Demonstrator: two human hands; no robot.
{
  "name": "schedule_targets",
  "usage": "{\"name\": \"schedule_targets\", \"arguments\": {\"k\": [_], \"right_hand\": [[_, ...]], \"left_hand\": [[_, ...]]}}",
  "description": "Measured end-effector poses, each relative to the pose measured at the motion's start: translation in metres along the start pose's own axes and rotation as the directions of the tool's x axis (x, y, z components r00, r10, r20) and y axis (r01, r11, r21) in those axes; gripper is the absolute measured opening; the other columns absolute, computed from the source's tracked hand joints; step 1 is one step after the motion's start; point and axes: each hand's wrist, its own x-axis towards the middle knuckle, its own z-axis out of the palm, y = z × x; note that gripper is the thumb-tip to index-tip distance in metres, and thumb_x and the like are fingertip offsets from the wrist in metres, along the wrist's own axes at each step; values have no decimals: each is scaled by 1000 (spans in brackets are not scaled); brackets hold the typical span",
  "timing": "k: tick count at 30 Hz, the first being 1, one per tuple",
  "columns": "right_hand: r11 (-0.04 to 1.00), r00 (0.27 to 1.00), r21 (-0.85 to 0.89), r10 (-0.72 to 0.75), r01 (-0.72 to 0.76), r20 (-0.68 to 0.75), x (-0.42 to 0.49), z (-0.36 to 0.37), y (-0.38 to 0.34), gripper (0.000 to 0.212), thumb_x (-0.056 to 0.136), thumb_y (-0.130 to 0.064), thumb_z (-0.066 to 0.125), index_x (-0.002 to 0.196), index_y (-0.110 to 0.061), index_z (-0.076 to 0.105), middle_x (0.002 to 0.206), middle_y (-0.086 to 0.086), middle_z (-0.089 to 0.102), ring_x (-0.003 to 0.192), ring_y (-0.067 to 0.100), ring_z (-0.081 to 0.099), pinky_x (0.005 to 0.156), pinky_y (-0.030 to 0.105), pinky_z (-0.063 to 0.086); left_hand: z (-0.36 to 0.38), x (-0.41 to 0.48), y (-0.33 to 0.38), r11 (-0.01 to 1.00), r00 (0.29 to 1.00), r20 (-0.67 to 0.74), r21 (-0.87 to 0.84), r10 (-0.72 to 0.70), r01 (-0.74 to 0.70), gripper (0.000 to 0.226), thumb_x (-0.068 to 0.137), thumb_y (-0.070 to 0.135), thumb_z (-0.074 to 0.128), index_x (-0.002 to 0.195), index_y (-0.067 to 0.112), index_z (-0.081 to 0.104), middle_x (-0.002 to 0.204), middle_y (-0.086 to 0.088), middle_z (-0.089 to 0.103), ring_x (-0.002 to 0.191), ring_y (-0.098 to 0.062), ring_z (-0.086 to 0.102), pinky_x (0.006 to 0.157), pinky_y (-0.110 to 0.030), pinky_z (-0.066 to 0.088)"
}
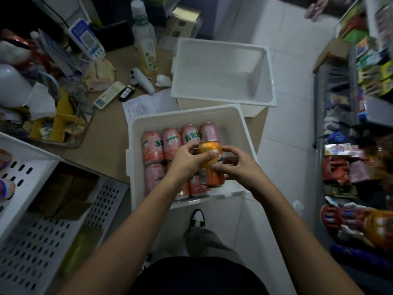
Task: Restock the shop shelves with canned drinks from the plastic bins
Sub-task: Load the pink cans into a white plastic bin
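An orange can [211, 167] is held upright just above the near white plastic bin [182, 117]. My left hand [187, 161] grips it from the left, thumb across its front. My right hand [235, 165] holds its right side with curled fingers. Several pink cans [170, 141] lie on their sides in the bin, in a back row and a partly hidden front row. A second white bin [221, 71] stands empty behind it.
Both bins sit at the right end of a brown counter [106, 145] crowded with a bottle [145, 39], remote, papers and a yellow tray. White perforated shelves [38, 231] are at lower left. Stocked shop shelves [361, 124] line the right of the tiled aisle.
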Motion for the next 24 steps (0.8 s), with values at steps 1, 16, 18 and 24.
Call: {"name": "schedule_targets", "arguments": {"k": [1,16,18,24], "right_hand": [[1000,1000,-12,10,-10,-23,-1,-4,3,55,80,-27,83,127,-34,56,116,6,69,102,19,70,76,31,63],[736,958,-634,65,-235,-279,22,0,31,66,80,-47,81,131,-18,51,125,7,66,109,25,65,88,37,53],[740,960,-628,86,-241,-266,27,4,34,61,81,-45,80,127,-17,52,122,7,67,107,25,66,89,39,54],[723,963,-644,122,-253,-241,40,15,38,55,81,-47,79,120,-18,53,115,6,68,100,25,68,89,46,57]], "left_hand": [[4,1,-2,1000,1000,16,4,-9,8,56,76,37,86,124,21,63,121,-2,69,111,-21,68,94,-45,57],[-46,2,-1,995,976,-207,-90,-60,42,40,102,44,50,129,17,60,124,-2,67,115,-20,64,100,-46,52],[-50,0,0,994,974,-214,-94,-68,48,39,101,44,51,128,18,62,124,-2,68,115,-20,64,102,-49,51],[-63,-8,-2,989,970,-233,-143,-71,38,28,101,41,54,115,20,67,120,-3,70,113,-22,67,101,-50,53]]}}
